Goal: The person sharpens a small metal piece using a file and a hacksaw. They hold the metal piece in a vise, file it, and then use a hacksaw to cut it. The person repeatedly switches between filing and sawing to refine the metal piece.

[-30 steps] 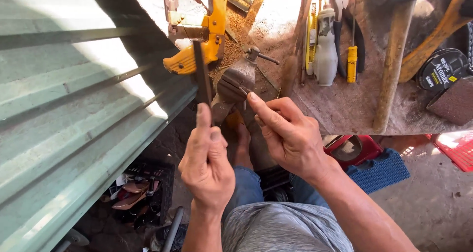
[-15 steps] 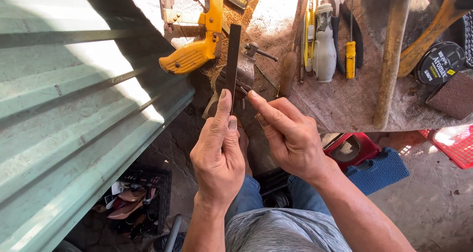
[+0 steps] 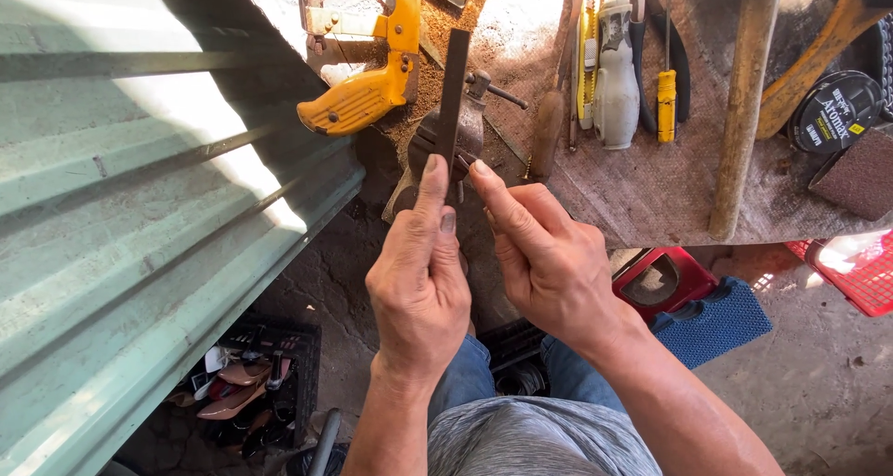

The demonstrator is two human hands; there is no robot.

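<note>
My left hand [image 3: 420,281] grips the near end of a long flat dark metal file [image 3: 453,95], thumb stretched along it. The file lies lengthwise over a small dark rounded piece clamped in a bench vise [image 3: 445,146] at the workbench's edge. My right hand [image 3: 544,253] is beside the left one, its index finger and thumb pinching at the file's near end by the vise. Sawdust lies around the vise.
A yellow-handled hacksaw [image 3: 367,90] lies left of the vise. On the workbench [image 3: 651,192] lie a yellow screwdriver [image 3: 666,95], pliers, a white bottle [image 3: 617,76], wooden handles [image 3: 744,104] and a round black tin [image 3: 835,112]. Green corrugated sheeting [image 3: 139,216] fills the left. Red crates and footwear sit on the ground.
My left hand has moved up and to the right with the file, bringing it over the vise. My right hand has stayed near the vise, fingers now at the file.
</note>
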